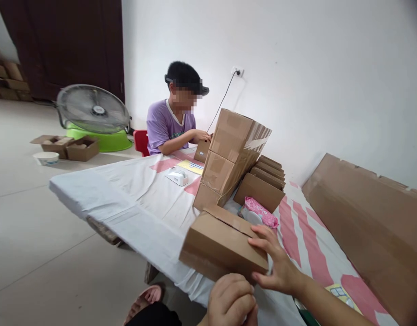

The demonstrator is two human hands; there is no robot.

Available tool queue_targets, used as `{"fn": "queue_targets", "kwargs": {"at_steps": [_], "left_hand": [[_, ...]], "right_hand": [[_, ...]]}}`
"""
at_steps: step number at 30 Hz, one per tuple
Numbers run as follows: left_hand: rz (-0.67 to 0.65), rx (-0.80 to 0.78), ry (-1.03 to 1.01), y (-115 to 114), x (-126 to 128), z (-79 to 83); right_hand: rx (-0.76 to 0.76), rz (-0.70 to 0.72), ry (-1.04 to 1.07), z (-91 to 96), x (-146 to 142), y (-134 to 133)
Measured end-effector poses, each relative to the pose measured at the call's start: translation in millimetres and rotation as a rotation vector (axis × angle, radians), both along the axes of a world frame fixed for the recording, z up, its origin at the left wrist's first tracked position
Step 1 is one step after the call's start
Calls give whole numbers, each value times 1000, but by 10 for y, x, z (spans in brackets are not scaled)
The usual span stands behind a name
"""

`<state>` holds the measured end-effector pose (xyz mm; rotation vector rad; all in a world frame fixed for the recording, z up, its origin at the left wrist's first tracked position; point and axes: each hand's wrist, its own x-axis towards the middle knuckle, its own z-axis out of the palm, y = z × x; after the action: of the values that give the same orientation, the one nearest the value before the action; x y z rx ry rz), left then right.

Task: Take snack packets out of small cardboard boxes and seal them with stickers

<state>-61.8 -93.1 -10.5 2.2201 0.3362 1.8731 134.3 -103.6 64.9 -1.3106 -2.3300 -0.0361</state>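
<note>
A closed brown cardboard box (218, 240) lies on the near edge of the cloth-covered table, its top flaps meeting at a seam. My right hand (279, 260) grips the right end of this box, fingers on the top and thumb at the lower corner. Just in front of the box's near side is my left hand (230, 299), closed with its fingers curled in. Whatever it may hold is hidden. Behind the box lie a pink packet (261, 212) and a pale round item (253, 218).
Stacked cardboard boxes (225, 154) rise behind my box, with upright cardboard pieces (263, 181) beside them. A white tape dispenser (177, 176) sits on the table (120, 199). Across it, a person (171, 122) handles a box (202, 149). A large carton (368, 226) stands right; a fan (96, 108) is on the floor.
</note>
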Motion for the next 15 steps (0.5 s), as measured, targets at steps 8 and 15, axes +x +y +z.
{"fn": "queue_targets", "kwargs": {"at_steps": [8, 15], "left_hand": [[173, -310, -315, -137, -31, 88], [53, -864, -687, 332, -149, 114]], "right_hand": [[23, -179, -50, -84, 625, -1033], [-77, -228, 0, -172, 939, -1254]]}}
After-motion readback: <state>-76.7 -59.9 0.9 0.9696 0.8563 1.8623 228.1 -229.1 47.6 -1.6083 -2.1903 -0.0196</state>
